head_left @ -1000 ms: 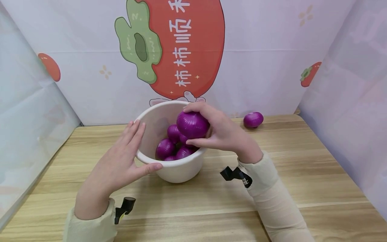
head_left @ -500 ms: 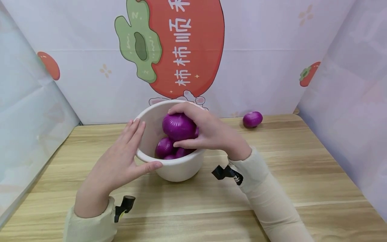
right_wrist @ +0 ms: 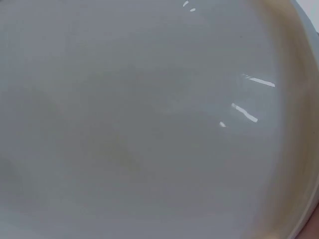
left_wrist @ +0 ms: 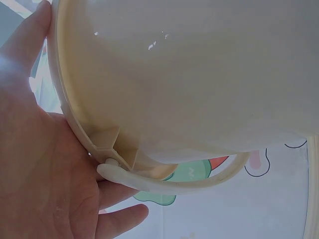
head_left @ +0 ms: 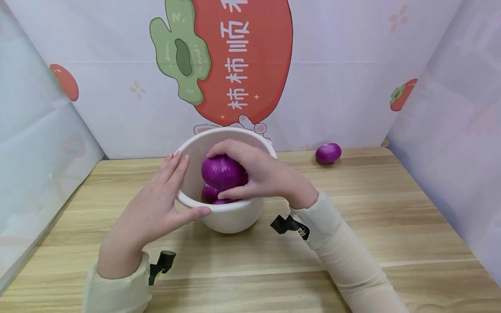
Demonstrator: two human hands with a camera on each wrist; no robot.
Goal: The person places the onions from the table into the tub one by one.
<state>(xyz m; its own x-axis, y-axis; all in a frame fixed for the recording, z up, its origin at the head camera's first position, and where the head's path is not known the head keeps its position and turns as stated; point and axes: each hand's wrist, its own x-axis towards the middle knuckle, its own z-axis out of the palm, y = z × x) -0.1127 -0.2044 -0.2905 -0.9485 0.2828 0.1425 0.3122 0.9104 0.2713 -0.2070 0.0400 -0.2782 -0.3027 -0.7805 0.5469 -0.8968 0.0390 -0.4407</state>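
Observation:
A white plastic bucket (head_left: pixel 232 218) stands upright on the table, with purple onions (head_left: pixel 210 194) in it. Inside its mouth my right hand (head_left: pixel 263 173) grips a large purple onion (head_left: pixel 221 173), thumb at the front and fingers over the back. Along the bucket's left rim rests my left hand (head_left: pixel 150 212), fingers straight and thumb spread toward the front. The left wrist view shows that palm (left_wrist: pixel 45 174) against the rim, beside the bucket's handle (left_wrist: pixel 172 187). Only the bucket's outer wall (right_wrist: pixel 149 119) fills the right wrist view, with a sliver of skin at the corner.
One more purple onion (head_left: pixel 328 153) lies at the back right of the wooden table (head_left: pixel 391 226). White printed cloth walls (head_left: pixel 336 87) enclose the table at the back and both sides.
My right hand has carried the onion leftward and lower into the bucket, now covering more of the onions beneath. The left hand has stayed on the rim.

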